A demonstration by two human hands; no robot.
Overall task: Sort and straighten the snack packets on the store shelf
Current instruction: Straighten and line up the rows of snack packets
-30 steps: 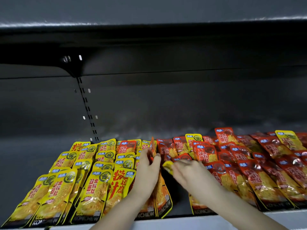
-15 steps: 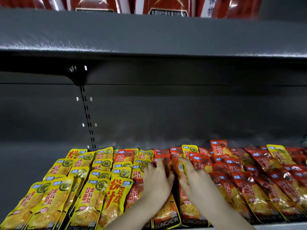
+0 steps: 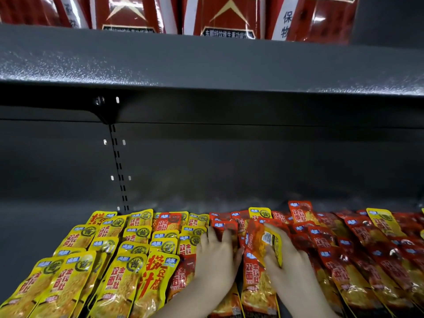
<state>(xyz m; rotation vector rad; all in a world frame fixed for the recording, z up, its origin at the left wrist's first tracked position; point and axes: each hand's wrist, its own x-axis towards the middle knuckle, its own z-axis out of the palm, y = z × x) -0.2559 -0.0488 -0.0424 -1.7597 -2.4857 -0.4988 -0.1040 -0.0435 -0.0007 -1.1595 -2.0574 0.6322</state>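
Note:
Yellow snack packets [image 3: 128,249] lie in overlapping rows on the left of the dark shelf [image 3: 34,226]. Red packets [image 3: 367,255] fill the right. My left hand [image 3: 216,260] lies flat with spread fingers on the red packets at the seam between the two colours. My right hand [image 3: 289,260] grips a tilted orange and yellow packet [image 3: 263,242] just right of it, lifted above a red packet [image 3: 254,281]. A few red packets sit among the yellow ones, and two yellow ones [image 3: 383,221] among the red.
The upper shelf board [image 3: 206,65] hangs low overhead, carrying tall red packs [image 3: 224,14]. A slotted upright [image 3: 119,171] runs down the dark back wall. Bare shelf floor lies behind the packets and at the far left.
The view has tilted up, showing the upper shelf's red packs. My left hand stays flat on the packets; my right hand has lifted the orange and yellow packet to a steeper tilt.

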